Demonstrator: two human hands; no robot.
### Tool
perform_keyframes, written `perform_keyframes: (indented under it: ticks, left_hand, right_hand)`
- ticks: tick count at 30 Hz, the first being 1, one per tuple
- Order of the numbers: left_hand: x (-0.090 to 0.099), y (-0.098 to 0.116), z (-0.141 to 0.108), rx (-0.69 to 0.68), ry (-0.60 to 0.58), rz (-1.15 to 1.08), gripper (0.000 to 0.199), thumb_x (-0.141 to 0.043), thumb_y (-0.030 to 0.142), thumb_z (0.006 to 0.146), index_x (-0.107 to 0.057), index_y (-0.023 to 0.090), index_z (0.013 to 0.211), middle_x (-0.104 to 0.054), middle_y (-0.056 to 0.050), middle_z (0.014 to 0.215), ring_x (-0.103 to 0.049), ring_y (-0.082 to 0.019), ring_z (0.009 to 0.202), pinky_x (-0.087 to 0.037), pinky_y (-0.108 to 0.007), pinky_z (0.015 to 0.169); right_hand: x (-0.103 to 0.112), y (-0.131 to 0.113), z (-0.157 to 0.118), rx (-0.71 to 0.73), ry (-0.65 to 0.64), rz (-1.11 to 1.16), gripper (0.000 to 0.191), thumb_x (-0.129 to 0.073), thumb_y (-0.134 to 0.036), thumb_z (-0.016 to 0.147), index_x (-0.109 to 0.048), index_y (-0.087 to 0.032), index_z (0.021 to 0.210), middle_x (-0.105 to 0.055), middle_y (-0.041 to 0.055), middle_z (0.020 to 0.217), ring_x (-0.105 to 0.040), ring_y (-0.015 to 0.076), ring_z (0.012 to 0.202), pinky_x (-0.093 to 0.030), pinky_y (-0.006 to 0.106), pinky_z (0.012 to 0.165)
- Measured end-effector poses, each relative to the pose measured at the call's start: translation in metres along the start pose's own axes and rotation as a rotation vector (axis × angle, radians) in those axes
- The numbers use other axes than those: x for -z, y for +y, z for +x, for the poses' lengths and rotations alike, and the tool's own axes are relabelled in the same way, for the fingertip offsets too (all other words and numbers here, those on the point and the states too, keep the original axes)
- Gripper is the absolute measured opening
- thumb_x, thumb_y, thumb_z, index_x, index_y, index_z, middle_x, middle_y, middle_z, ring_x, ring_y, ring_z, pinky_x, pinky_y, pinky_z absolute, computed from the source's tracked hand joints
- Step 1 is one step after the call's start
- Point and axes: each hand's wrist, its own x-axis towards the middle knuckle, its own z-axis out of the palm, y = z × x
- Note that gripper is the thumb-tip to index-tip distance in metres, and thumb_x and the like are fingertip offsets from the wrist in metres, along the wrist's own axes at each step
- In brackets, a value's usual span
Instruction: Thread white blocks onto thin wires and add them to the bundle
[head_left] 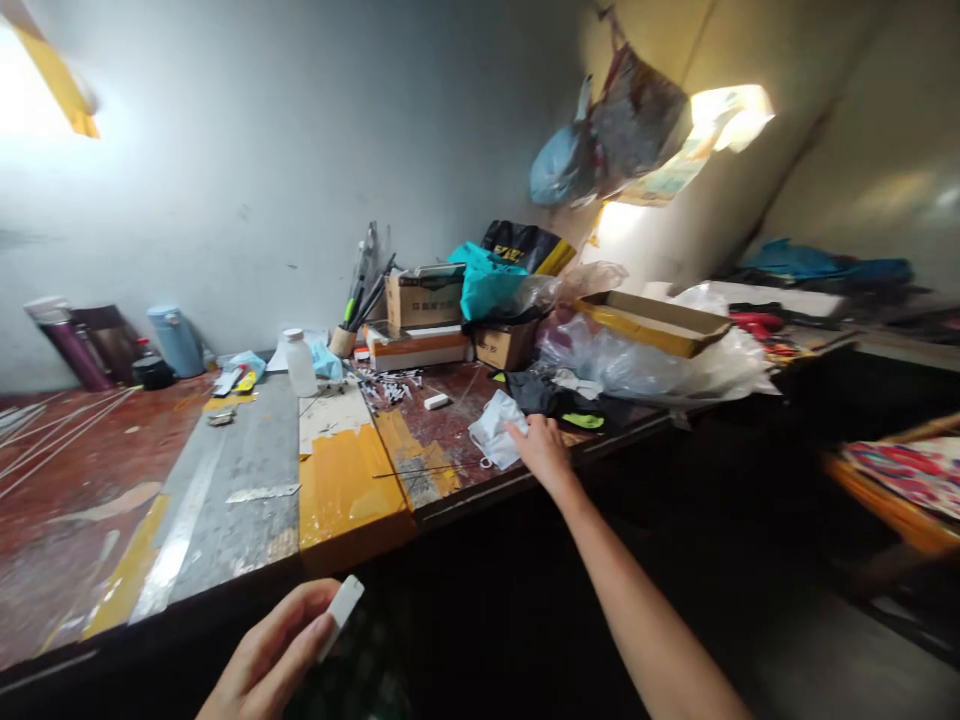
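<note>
The left hand pinches a small white rectangular block, while the right hand, apparently handling the crumpled white mask under its fingertips (grip: cannot tell), likely needs a light pinch.

left hand: low, pinching | right hand: outstretched forward, back facing up
</note>
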Motion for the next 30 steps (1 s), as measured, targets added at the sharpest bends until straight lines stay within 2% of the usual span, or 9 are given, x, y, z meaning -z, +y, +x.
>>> perform_keyframes:
  ticks: [4,8,11,13,15,18,21,25,30]
  left_hand:
    - [-0.006,0.014,-0.004,0.061,-0.096,-0.095,0.042,-0.069,0.058,0.068,-0.073,0.029,0.098,-0.071,-0.002,0.085,-0.062,-0.025,0.086,-0.052,-0.027,0.075]
    - [-0.004,0.005,0.000,0.135,-0.250,-0.178,0.036,-0.059,0.047,0.083,-0.067,0.024,0.111,-0.064,-0.001,0.090,-0.055,-0.019,0.087,-0.045,-0.023,0.078]
    - [-0.005,-0.008,0.006,0.098,-0.366,-0.221,0.032,-0.055,0.042,0.088,-0.065,0.023,0.113,-0.060,-0.001,0.089,-0.051,-0.016,0.083,-0.042,-0.023,0.076]
    - [-0.009,-0.014,0.010,0.087,-0.412,-0.230,0.030,-0.054,0.039,0.089,-0.065,0.023,0.112,-0.059,0.000,0.088,-0.050,-0.015,0.082,-0.041,-0.023,0.075]
    - [-0.018,-0.017,0.011,0.092,-0.454,-0.227,0.029,-0.055,0.039,0.089,-0.065,0.024,0.112,-0.060,0.000,0.089,-0.050,-0.015,0.083,-0.040,-0.023,0.076]
    - [-0.035,-0.018,0.009,0.088,-0.520,-0.212,0.030,-0.056,0.042,0.087,-0.066,0.023,0.109,-0.062,-0.001,0.093,-0.052,-0.017,0.088,-0.041,-0.024,0.079]
    - [-0.048,-0.018,0.005,0.043,-0.565,-0.163,0.030,-0.056,0.042,0.087,-0.065,0.023,0.109,-0.065,-0.002,0.098,-0.055,-0.019,0.094,-0.042,-0.025,0.081]
    - [-0.053,-0.019,0.001,0.006,-0.598,-0.068,0.031,-0.051,0.041,0.090,-0.062,0.023,0.114,-0.066,-0.002,0.104,-0.057,-0.021,0.098,-0.044,-0.025,0.084]
    - [-0.051,-0.016,0.000,-0.022,-0.632,0.052,0.032,-0.048,0.041,0.092,-0.063,0.022,0.112,-0.067,-0.002,0.097,-0.060,-0.020,0.093,-0.046,-0.025,0.080]
  right_hand:
    - [0.002,0.016,0.021,-0.084,-0.056,0.018,0.014,-0.065,-0.027,0.072,-0.062,-0.013,0.075,-0.065,0.0145,0.077,-0.062,0.0296,0.083,-0.044,0.037,0.076]
    - [0.028,0.014,0.011,-0.120,0.100,0.084,0.032,-0.047,-0.034,0.086,-0.053,-0.011,0.107,-0.065,0.0161,0.093,-0.062,0.0271,0.086,-0.046,0.036,0.075]
    - [0.059,0.002,-0.027,-0.063,0.144,0.201,0.040,-0.049,-0.041,0.086,-0.044,-0.016,0.117,-0.062,0.0142,0.107,-0.061,0.0244,0.093,-0.048,0.033,0.077]
    - [0.076,-0.012,-0.067,0.005,-0.136,0.506,0.043,-0.060,-0.045,0.080,-0.047,-0.020,0.113,-0.064,0.0094,0.101,-0.063,0.0232,0.085,-0.050,0.032,0.071]
    - [0.086,-0.029,-0.110,-0.065,-0.494,0.614,0.044,-0.063,-0.046,0.079,-0.047,-0.020,0.110,-0.066,0.0049,0.085,-0.062,0.0204,0.071,-0.048,0.029,0.061]
    - [0.086,-0.053,-0.167,-0.187,-0.714,0.748,0.040,-0.066,-0.042,0.079,-0.048,-0.019,0.106,-0.063,0.0013,0.080,-0.057,0.0153,0.068,-0.044,0.024,0.060]
    - [0.076,-0.063,-0.204,-0.277,-0.928,1.091,0.043,-0.064,-0.042,0.083,-0.049,-0.018,0.114,-0.063,0.0043,0.093,-0.057,0.0150,0.080,-0.043,0.025,0.070]
    - [0.056,-0.058,-0.231,-0.500,-0.934,1.529,0.041,-0.065,-0.039,0.082,-0.054,-0.015,0.113,-0.061,0.0058,0.097,-0.057,0.0150,0.084,-0.042,0.025,0.076]
    - [0.044,-0.052,-0.250,-0.421,-0.831,1.458,0.052,-0.073,-0.033,0.079,-0.047,-0.024,0.123,-0.060,0.0012,0.094,-0.057,0.0144,0.083,-0.041,0.025,0.075]
